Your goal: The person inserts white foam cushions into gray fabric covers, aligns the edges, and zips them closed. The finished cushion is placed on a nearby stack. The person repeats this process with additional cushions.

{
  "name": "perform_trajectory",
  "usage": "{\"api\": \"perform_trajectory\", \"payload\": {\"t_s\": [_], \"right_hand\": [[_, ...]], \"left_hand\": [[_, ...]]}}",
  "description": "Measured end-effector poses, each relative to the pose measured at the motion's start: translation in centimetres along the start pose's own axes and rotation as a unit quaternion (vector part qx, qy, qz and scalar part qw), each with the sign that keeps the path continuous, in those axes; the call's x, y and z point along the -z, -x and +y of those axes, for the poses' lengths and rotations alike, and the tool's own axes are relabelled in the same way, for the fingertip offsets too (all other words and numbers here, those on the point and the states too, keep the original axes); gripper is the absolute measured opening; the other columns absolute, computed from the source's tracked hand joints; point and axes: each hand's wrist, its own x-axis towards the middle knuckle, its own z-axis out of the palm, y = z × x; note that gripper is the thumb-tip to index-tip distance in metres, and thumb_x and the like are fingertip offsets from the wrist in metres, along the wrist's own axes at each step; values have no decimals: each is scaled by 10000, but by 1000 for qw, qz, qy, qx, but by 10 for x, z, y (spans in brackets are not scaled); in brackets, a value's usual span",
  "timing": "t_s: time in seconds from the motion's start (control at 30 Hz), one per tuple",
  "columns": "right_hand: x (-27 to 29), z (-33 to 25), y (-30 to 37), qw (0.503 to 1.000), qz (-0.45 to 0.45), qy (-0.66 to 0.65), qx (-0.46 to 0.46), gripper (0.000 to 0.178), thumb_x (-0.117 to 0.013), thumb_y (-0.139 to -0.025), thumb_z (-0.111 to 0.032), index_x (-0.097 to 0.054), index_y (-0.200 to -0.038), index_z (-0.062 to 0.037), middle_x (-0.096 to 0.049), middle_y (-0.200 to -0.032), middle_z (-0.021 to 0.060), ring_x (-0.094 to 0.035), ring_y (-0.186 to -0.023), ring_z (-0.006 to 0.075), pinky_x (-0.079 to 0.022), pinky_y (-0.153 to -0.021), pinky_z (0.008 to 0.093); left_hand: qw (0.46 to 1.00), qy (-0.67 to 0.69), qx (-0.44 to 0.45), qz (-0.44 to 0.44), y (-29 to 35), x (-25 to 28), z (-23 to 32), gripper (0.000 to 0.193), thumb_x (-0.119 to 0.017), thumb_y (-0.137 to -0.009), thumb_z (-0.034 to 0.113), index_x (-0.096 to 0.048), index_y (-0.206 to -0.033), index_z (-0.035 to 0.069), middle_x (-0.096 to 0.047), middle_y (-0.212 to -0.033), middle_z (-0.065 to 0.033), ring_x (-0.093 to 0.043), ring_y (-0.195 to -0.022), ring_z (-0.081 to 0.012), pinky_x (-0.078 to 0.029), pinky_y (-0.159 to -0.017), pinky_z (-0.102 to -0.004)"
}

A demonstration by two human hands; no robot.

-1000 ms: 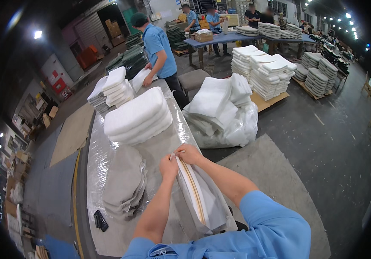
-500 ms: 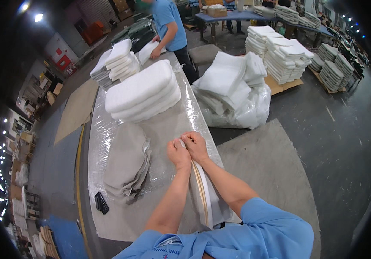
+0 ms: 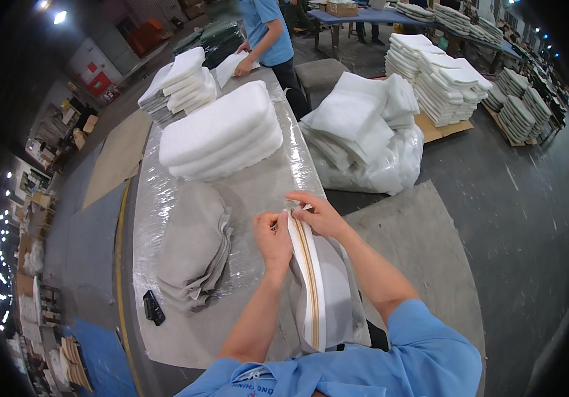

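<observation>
A grey fabric cover (image 3: 337,281) hangs off the near table edge toward my body. Along it runs a white zipper strip (image 3: 309,278) with tan-gold teeth lines. At the strip's far end, my left hand (image 3: 274,241) pinches the left edge with thumb and fingers. Opposite it, my right hand (image 3: 317,213) grips the same end, its index finger lifted and the fingertips partly hidden. Left of my hands lies a stack of grey fabric covers (image 3: 191,245), slightly fanned. Beyond it sit thick white padded cushions (image 3: 221,132), stacked.
The table (image 3: 251,192) is wrapped in clear film. A black handheld tool (image 3: 153,308) lies at its left edge. Across the table, a co-worker (image 3: 268,30) handles a white piece. White padding in a plastic bag (image 3: 364,139) and white pad stacks (image 3: 436,79) stand to the right.
My hands have moved slightly apart at the zipper's end, and my right index finger has lifted. The cover has turned, so the zipper strip faces up more fully. The view has shifted a little.
</observation>
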Motion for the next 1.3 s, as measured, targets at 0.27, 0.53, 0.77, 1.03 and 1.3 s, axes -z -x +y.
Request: {"api": "perform_trajectory", "payload": {"t_s": [0.27, 0.53, 0.77, 1.03, 1.3], "right_hand": [[-3, 7, -25, 991, -67, 113, 7, 245, -697, -1010, -226, -754, -1169, -48, -738, -1141, 127, -649, -1120, 301, -507, -983, 403], [-48, 2, -2, 991, 59, 103, 56, 176, -677, -1012, -195, -742, -1038, -34, -733, -1067, 79, -573, -976, 259, -464, -938, 376], [-42, 10, 23, 993, 110, 27, 36, 147, -688, -992, -131, -734, -1056, -6, -734, -1050, 105, -675, -1037, 266, -509, -936, 376], [-24, -15, 16, 996, 80, 12, 46, 183, -681, -1014, -158, -722, -1023, 21, -739, -1060, 102, -667, -992, 253, -507, -928, 359], [-16, -51, 33, 991, 114, 61, 35, 155, -663, -1031, -140, -719, -1000, 2, -726, -1078, 69, -638, -1020, 180, -490, -936, 319]], "left_hand": [[996, -38, -10, -78, -44, 5, -5, 168, -748, -966, 142, -671, -924, -2, -625, -1028, -100, -618, -863, -179, -523, -778, -333], [859, 133, 149, -472, -135, -36, 15, 474, -453, -1129, 437, -676, -1311, 61, -720, -1094, -112, -681, -1037, -195, -547, -949, -332], [729, 60, 165, -662, -117, -62, 16, 651, -345, -1123, 595, -620, -1411, 80, -708, -1224, -114, -686, -1093, -243, -542, -983, -388], [852, 355, 334, -190, -43, 0, -100, 506, -461, -1121, 413, -600, -1399, 14, -670, -1342, -161, -647, -1224, -227, -515, -1049, -375], [674, 342, 565, -331, 88, 13, -102, 450, -534, -1098, 380, -642, -1355, 27, -740, -1220, -116, -746, -1042, -221, -629, -917, -386]]}}
